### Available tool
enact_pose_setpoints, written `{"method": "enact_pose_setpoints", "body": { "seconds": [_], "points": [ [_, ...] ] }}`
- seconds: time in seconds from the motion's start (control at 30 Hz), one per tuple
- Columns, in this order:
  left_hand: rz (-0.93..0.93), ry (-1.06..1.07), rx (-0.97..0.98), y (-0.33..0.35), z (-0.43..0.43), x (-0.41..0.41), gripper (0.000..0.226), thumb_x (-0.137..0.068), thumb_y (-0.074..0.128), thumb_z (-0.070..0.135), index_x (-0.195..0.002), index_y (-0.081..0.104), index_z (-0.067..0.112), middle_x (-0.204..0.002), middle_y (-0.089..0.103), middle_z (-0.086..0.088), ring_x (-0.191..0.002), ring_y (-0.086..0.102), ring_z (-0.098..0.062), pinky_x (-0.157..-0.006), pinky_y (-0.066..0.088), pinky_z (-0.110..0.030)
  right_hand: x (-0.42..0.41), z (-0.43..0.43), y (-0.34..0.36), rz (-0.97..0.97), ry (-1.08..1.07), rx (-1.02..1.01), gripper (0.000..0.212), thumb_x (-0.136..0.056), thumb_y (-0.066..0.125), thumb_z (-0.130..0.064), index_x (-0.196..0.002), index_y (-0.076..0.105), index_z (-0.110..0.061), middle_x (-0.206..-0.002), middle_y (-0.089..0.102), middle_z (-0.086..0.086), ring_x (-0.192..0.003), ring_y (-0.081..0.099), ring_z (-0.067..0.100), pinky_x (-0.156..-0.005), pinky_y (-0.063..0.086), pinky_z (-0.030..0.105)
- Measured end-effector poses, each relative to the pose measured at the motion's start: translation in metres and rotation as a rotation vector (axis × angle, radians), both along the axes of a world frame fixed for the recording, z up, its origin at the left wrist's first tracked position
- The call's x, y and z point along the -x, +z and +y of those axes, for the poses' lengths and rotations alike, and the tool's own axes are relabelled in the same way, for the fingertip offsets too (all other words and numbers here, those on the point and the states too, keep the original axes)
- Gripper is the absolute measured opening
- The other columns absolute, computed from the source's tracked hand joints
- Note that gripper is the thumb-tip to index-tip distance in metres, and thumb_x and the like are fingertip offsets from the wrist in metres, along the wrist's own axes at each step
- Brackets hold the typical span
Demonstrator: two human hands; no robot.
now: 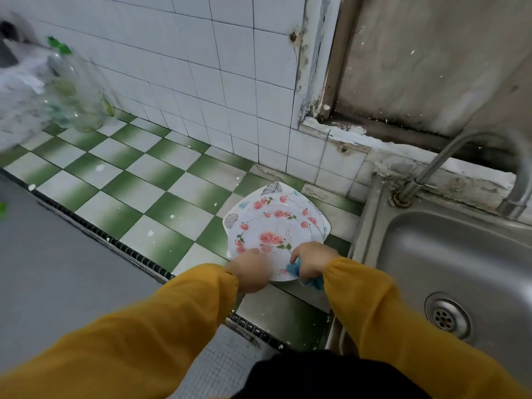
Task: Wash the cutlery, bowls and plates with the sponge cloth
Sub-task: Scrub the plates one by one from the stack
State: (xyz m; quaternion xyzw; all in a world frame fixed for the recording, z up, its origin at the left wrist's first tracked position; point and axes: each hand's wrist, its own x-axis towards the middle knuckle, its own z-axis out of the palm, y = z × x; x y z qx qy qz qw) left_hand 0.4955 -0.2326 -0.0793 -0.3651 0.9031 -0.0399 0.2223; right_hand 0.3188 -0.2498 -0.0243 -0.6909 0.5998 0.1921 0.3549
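A round white plate with pink roses [273,228] lies on top of a stack of plates on the green-and-white tiled counter [149,180], just left of the sink. Under it a squarish white plate with leaf prints [275,188] sticks out at the back. My left hand [250,269] holds the near left rim of the rose plate; it is blurred. My right hand [312,262] grips a blue sponge cloth [296,267] and presses it on the plate's near right edge. No cutlery or bowls are in view.
A steel sink [449,254] with a drain [447,315] sits to the right, a curved tap [515,180] above its back edge. Clear bottles with green caps [74,90] stand at the counter's far left. A white tiled wall rises behind.
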Motion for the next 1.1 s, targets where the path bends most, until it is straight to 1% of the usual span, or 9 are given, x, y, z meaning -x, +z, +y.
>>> {"method": "enact_pose_setpoints", "body": {
  "seconds": [0.27,0.43,0.57,0.67,0.77,0.83,0.9,1.03,1.1],
  "points": [
    [0.242,0.036,-0.101,0.033,0.0,-0.016,0.039,-0.104,0.041,0.028,-0.134,0.049,0.006,-0.138,0.052,-0.014,-0.125,0.049,-0.029,-0.109,0.036,-0.037,0.019,0.005,0.028,-0.261,-0.219,0.13,0.046,-0.075,0.073,-0.01,-0.114,0.058,-0.029,-0.118,0.046,-0.001,-0.102,0.05,0.019,-0.071,0.047,0.023],
    [0.467,0.244,-0.12,0.064,-0.003,-0.015,0.034,-0.105,0.037,0.024,-0.137,0.043,0.015,-0.131,0.058,-0.012,-0.115,0.057,-0.027,-0.102,0.045,-0.033,0.035,0.002,0.054,-0.683,-0.61,0.406,0.037,-0.074,0.072,0.0,-0.099,0.057,-0.022,-0.112,0.054,0.005,-0.095,0.054,0.021,-0.069,0.048,0.026],
    [0.879,0.545,-0.099,0.081,-0.004,-0.008,0.04,-0.105,0.029,0.032,-0.133,0.049,0.012,-0.111,0.066,-0.018,-0.099,0.061,-0.032,-0.091,0.048,-0.039,0.038,0.006,0.087,-1.061,-0.934,0.596,0.027,-0.081,0.07,0.0,-0.09,0.055,-0.021,-0.09,0.056,-0.001,-0.078,0.058,0.017,-0.063,0.051,0.027],
    [1.258,0.719,-0.012,0.091,-0.003,0.003,0.037,-0.104,0.036,0.028,-0.133,0.054,0.014,-0.111,0.067,-0.013,-0.101,0.061,-0.03,-0.089,0.047,-0.033,0.03,0.007,0.099,-1.229,-1.072,0.769,0.026,-0.085,0.067,0.001,-0.087,0.055,-0.023,-0.086,0.059,-0.003,-0.076,0.058,0.015,-0.059,0.052,0.021],
    [1.628,0.8,0.04,0.11,-0.001,0.024,0.039,-0.104,0.04,0.018,-0.142,0.047,0.021,-0.125,0.058,0.004,-0.11,0.055,-0.008,-0.097,0.041,-0.015,0.004,0.009,0.099,-1.145,-0.899,1.006,0.028,-0.085,0.069,-0.003,-0.1,0.057,-0.023,-0.111,0.058,0.003,-0.096,0.057,0.01,-0.083,0.051,0.019],
    [1.827,0.794,0.065,0.127,-0.002,0.039,0.039,-0.103,0.041,0.008,-0.139,0.048,0.021,-0.131,0.05,0.01,-0.118,0.049,0.001,-0.097,0.036,-0.005,-0.019,0.01,0.09,-1.031,-0.527,1.086,0.028,-0.087,0.069,-0.01,-0.107,0.058,-0.027,-0.141,0.042,0.003,-0.127,0.039,-0.002,-0.107,0.031,0.012],
    [2.028,0.802,0.014,0.148,-0.003,0.048,0.038,-0.103,0.039,0.006,-0.136,0.048,0.023,-0.135,0.052,0.005,-0.126,0.05,-0.008,-0.098,0.04,-0.009,-0.033,0.0,0.08,-0.943,-0.341,1.155,0.023,-0.094,0.062,-0.021,-0.116,0.061,-0.026,-0.157,0.023,0.001,-0.142,0.015,0.007,-0.113,0.012,0.011],
    [2.233,0.755,0.052,0.185,0.011,0.041,0.034,-0.103,0.043,0.011,-0.122,0.055,0.038,-0.139,0.054,0.0,-0.133,0.048,-0.017,-0.113,0.038,-0.037,-0.013,-0.043,0.108,-1.009,-1.085,1.071,0.033,-0.099,0.054,-0.026,-0.13,0.059,-0.015,-0.158,0.019,0.007,-0.144,0.013,0.028,-0.118,0.018,0.037],
    [2.252,0.71,0.037,0.198,0.021,0.04,0.034,-0.103,0.045,0.013,-0.118,0.055,0.041,-0.138,0.056,0.0,-0.131,0.05,-0.018,-0.112,0.039,-0.042,-0.005,-0.053,0.13,-1.049,-1.212,1.11,0.034,-0.098,0.054,-0.022,-0.131,0.058,-0.014,-0.149,0.033,0.01,-0.138,0.029,0.029,-0.114,0.027,0.036]
  ]
}}
